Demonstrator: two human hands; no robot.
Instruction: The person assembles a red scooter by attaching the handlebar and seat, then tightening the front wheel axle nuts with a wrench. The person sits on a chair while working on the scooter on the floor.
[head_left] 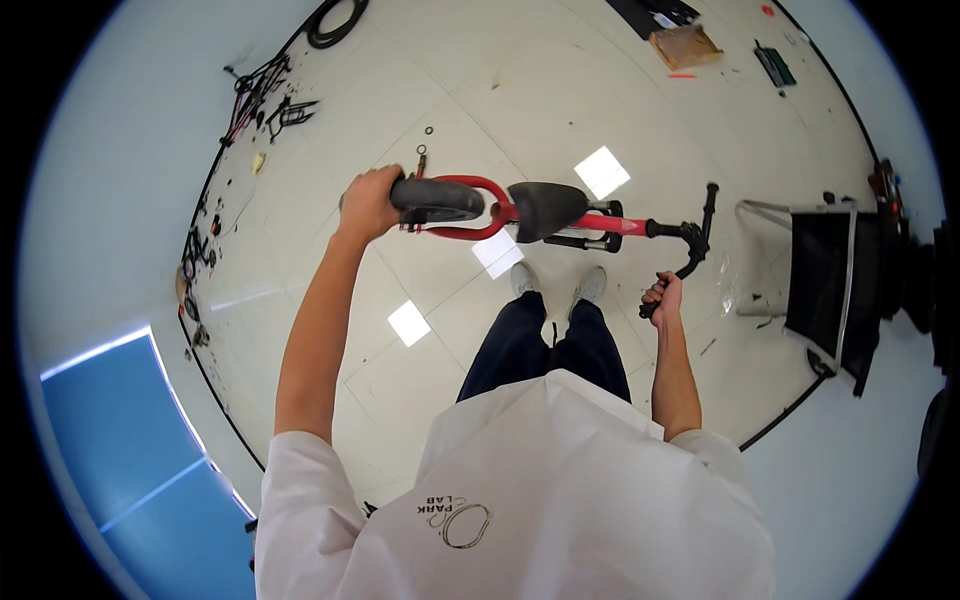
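Spanning the space in front of me is a small red children's bike (632,227), held up off the floor and turned sideways. Its black rear wheel (440,198) points to the left, and my left hand (372,205) is closed round the tyre's outer end. The black saddle (545,210) sits at the middle of the bike. At the right end, the black handlebar (692,252) is turned at an angle. My right hand (664,298) wraps round its near grip. A front wheel does not show in this view.
Bike parts (255,100) lie along the left wall, with a black tyre (335,22) at the far left. Two small rings (421,149) lie beyond the wheel. A black chair (830,285) stands at right. A brown box (686,46) rests at the far right.
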